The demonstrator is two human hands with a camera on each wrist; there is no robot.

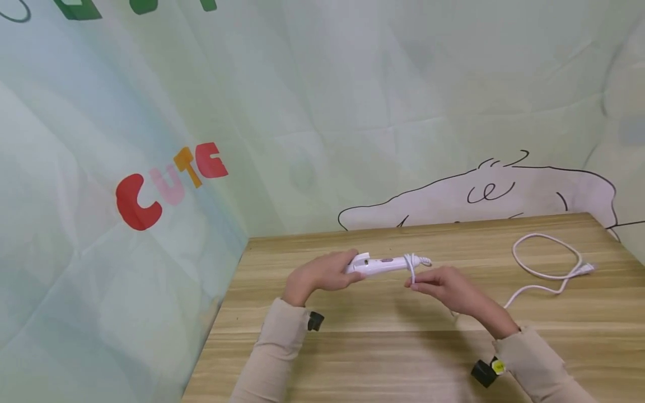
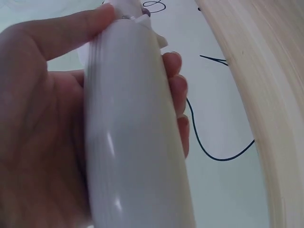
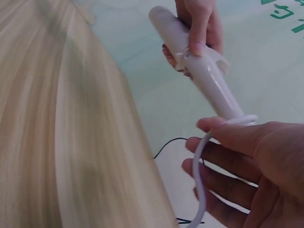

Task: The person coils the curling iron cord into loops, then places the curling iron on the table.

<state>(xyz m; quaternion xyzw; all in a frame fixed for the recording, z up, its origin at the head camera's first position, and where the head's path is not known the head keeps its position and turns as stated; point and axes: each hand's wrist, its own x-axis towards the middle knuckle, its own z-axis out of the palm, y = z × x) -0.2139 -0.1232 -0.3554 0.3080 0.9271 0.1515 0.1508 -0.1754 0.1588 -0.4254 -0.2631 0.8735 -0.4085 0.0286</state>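
Left hand [image 1: 325, 272] is gripping one white cylindrical plastic wand [image 1: 380, 266]; right hand [image 1: 450, 288], near that grip, is pinching one thin white cord [image 3: 197, 175].

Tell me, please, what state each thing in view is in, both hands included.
Curling iron: held up above the table
Cord: wrapped round one end of the curling iron, the rest partly looped on the table
Plug: lying on the table, unplugged
Left hand: gripping the curling iron
Right hand: pinching the cord
Backdrop: hanging, creased
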